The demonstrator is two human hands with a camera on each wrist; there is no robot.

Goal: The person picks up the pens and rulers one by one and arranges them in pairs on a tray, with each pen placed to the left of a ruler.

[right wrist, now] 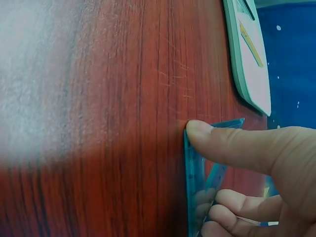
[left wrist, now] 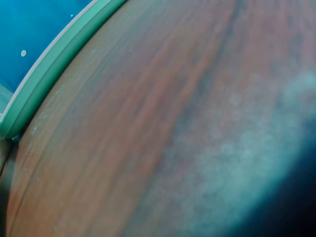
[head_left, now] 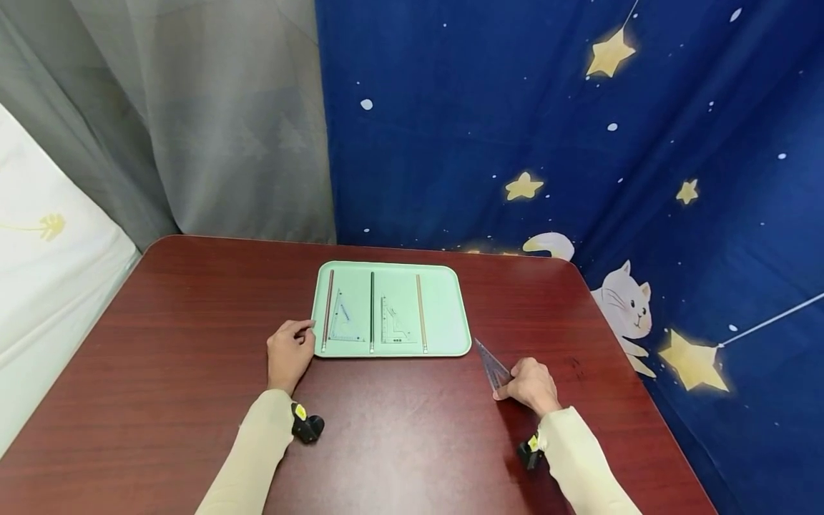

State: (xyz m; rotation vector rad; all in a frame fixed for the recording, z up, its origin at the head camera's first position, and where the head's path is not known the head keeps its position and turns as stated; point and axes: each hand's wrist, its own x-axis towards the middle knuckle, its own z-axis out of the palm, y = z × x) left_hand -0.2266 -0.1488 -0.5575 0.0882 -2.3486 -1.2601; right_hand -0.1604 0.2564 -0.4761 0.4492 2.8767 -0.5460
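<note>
My right hand [head_left: 531, 385] pinches a clear set square [head_left: 486, 359] between thumb and fingers, just off the near right corner of the green tray [head_left: 448, 307], its sharp tip apart from the rim. Whether its lower edge touches the desk [head_left: 399, 443] I cannot tell. My left hand [head_left: 288, 357] is at the tray's left rim, fingers bent; whether they grip the rim I cannot tell. Handling note, my judgement: pinch light but sure near the set square's edge, since thin plastic may slip or flex; tip free of the rim lest it catch; left hand steadying the tray. Count: hands, 2; trays, 1; pencils on the tray, 3, namely red pencil [head_left: 327, 307], dark pencil [head_left: 372, 307], wood-coloured pencil [head_left: 421, 311]; set squares, 3, namely mine plus the left-hand set square [head_left: 347, 338] and the middle set square [head_left: 394, 337] on the tray.
</note>
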